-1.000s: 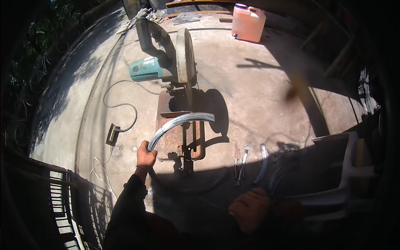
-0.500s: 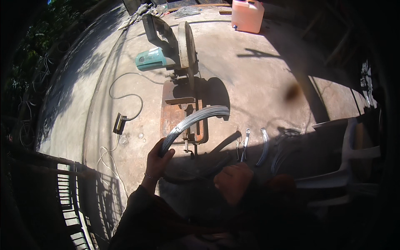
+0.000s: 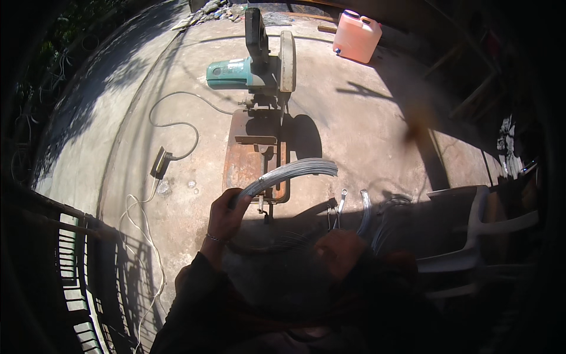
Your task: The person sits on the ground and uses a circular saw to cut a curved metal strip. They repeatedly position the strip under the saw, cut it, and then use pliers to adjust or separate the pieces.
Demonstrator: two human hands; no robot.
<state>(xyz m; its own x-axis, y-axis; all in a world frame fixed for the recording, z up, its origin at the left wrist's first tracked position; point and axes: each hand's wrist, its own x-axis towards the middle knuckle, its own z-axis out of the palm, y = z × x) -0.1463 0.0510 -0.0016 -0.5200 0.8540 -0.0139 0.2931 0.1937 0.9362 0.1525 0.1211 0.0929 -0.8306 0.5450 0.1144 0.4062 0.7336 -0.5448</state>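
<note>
The left hand (image 3: 227, 215) is closed around a thick, curved bundle of silvery metal wire (image 3: 300, 169), whose free end arcs rightward over the near edge of a rust-brown metal saw base (image 3: 240, 168) and hides part of it. The right hand (image 3: 341, 251) is in deep shade, fingers curled; whether it grips anything I cannot tell. Directly beyond the bundle rises a cut-off saw with a teal cylindrical motor (image 3: 229, 75), a dark upright handle (image 3: 253, 36) and a pale round guard (image 3: 288, 62). Its grey cord (image 3: 197, 134) loops left across the sunlit concrete floor (image 3: 359, 141) to a yellow-and-black connector (image 3: 159, 162), where a thin white cable (image 3: 154, 239) trails toward the lower edge. Just beyond the right hand lie a silvery metal ring-ended wrench (image 3: 343, 197), a shorter curved bundle of silvery wire (image 3: 365, 213) and, partly shaded, loose loops of thin wire (image 3: 386, 217). A white plastic chair (image 3: 473, 236) crowds the right side; a translucent pink plastic jug (image 3: 356, 38) stands well apart at the far side, and a heap of rubble (image 3: 215, 13) lies beyond the saw.
</note>
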